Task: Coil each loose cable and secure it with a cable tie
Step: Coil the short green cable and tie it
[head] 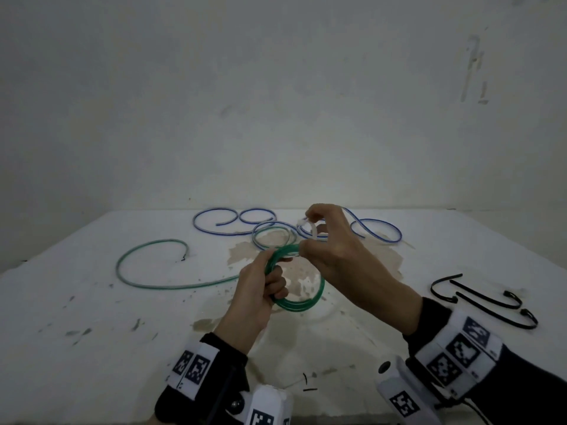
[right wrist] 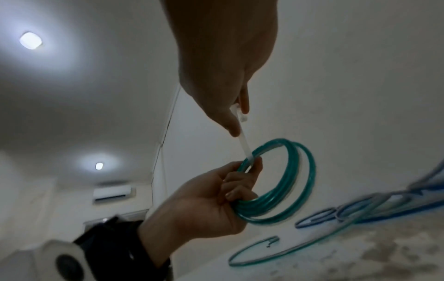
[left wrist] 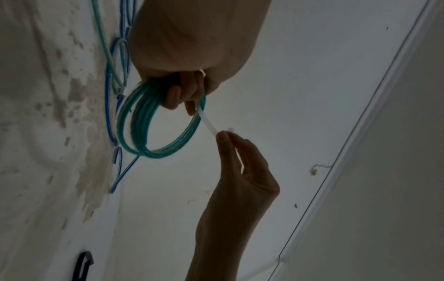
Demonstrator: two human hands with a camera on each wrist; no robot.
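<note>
Green cable coil sits in your left hand, fingers curled thru it, held above the counter. Your right hand pinches the white cable tie just above the coil's top edge.

sleeves: black | wristbands: white, black square markers | hands bare

Scuffed white wall, stained white table, ceiling lights, wall air conditioner
</note>
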